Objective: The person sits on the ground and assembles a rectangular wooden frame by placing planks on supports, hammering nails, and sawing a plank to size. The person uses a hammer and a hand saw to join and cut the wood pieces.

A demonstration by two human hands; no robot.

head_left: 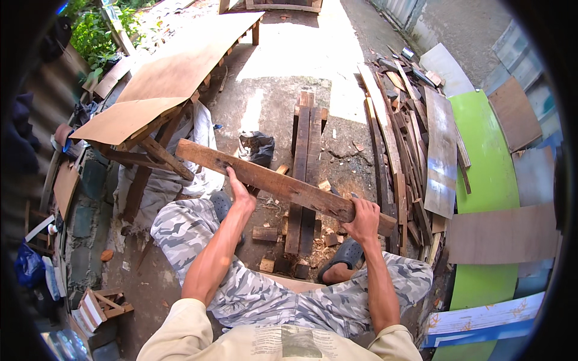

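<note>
A long brown wooden plank (pixel 265 179) is held up in front of me, slanting from upper left down to lower right. My left hand (pixel 241 191) grips its lower edge left of the middle, the thumb on the near face and the other fingers hidden behind. Near the right end, my right hand (pixel 363 220) is wrapped over the plank with its fingers across the top. Below the plank, a low stand of dark wooden beams (pixel 299 162) runs away from me between my feet. Small cut wood blocks (pixel 265 233) and shavings lie around it.
At the left stands a table with a brown board top (pixel 174 63). A black bag (pixel 256 148) sits on the ground beyond the plank. Stacked timber strips (pixel 388 135), a green panel (pixel 484 150) and other sheets line the right side. A small wooden frame (pixel 103 308) is at lower left.
</note>
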